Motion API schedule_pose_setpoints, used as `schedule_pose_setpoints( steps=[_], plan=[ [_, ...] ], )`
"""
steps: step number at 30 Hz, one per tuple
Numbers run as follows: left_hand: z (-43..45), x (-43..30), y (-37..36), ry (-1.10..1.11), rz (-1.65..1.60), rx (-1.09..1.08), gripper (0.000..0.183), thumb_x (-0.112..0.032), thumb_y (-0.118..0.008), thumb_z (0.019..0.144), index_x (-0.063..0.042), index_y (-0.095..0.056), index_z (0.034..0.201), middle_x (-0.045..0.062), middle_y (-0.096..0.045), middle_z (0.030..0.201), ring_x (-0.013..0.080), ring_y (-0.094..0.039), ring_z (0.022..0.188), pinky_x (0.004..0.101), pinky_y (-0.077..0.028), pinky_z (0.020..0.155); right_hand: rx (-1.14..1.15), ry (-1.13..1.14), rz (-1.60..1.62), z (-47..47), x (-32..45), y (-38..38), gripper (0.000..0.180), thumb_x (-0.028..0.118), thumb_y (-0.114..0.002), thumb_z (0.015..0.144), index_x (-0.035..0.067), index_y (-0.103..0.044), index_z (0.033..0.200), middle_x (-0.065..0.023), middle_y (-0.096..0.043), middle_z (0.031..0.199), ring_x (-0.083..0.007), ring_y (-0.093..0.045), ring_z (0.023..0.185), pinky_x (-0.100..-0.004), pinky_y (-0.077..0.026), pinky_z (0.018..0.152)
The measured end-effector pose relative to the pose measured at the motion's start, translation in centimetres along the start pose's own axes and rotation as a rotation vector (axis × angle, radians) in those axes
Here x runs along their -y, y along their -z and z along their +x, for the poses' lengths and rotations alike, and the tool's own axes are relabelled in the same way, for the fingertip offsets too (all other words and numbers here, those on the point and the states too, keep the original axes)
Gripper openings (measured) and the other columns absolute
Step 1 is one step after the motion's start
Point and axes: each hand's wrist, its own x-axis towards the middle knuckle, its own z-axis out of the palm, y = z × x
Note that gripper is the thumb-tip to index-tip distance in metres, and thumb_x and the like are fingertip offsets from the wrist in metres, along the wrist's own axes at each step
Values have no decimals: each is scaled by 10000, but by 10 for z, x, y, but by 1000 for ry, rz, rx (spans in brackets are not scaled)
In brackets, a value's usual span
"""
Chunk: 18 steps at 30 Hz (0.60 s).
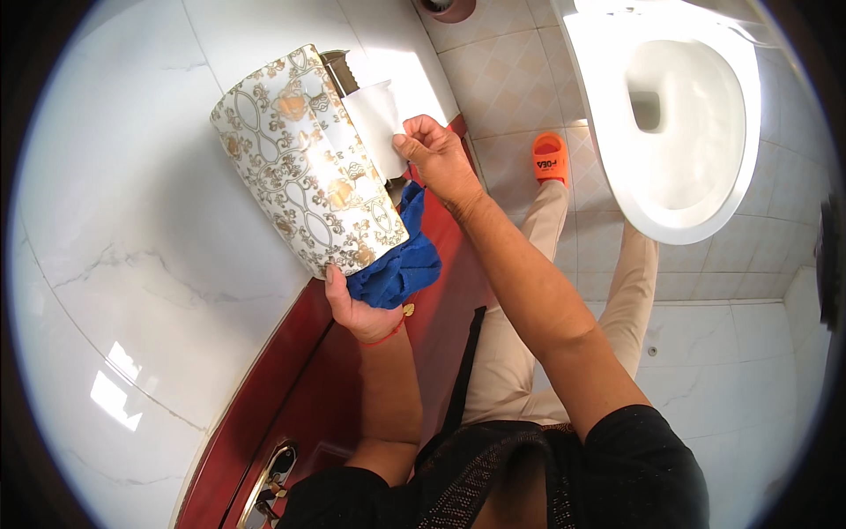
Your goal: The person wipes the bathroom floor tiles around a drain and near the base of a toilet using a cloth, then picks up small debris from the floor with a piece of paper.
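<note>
A white toilet-paper dispenser (pixel 310 165) with a gold floral pattern sits against the white marbled wall. From its opening hangs a sheet of white paper (pixel 375 125). My right hand (pixel 436 155) pinches the sheet's edge between thumb and fingers. Below the dispenser, my left hand (pixel 370 314) holds a crumpled blue cloth (pixel 400 268). The left thumb rests at the dispenser's lower corner, and most of the left fingers are hidden by the cloth. Part of the cloth lies along the dispenser's open side. A serrated strip (pixel 340 71) shows at the upper edge of the opening.
A white toilet (pixel 681 228) with its bowl uncovered stands at the right. Beside me is a red door (pixel 317 390) with a metal lock and handle (pixel 268 489). One foot wears an orange slipper (pixel 548 159) on the floor tiles. A reddish container (pixel 449 9) is at the top edge.
</note>
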Motion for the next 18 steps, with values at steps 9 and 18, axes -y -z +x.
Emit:
schedule_pose_setpoints(
  steps=[9,18],
  plan=[
    [2,1,5,14,-26,19,538,-322,-440,881,66,-448,1254,152,-512,1237,263,-505,1133,390,-418,937,4,-295,493,13,11,10,42,55,-560,899,64,-524,918,-23,-613,848,-110,-590,712,-239,-508,629],
    [6,46,-15,-42,314,-122,325,-177,-554,912,120,-613,1031,124,-640,1023,151,-569,899,275,-455,805,-201,-81,141,17,17,55,71,91,-586,881,88,-517,862,47,-505,738,-45,-410,637,-201,-371,591]
  ],
)
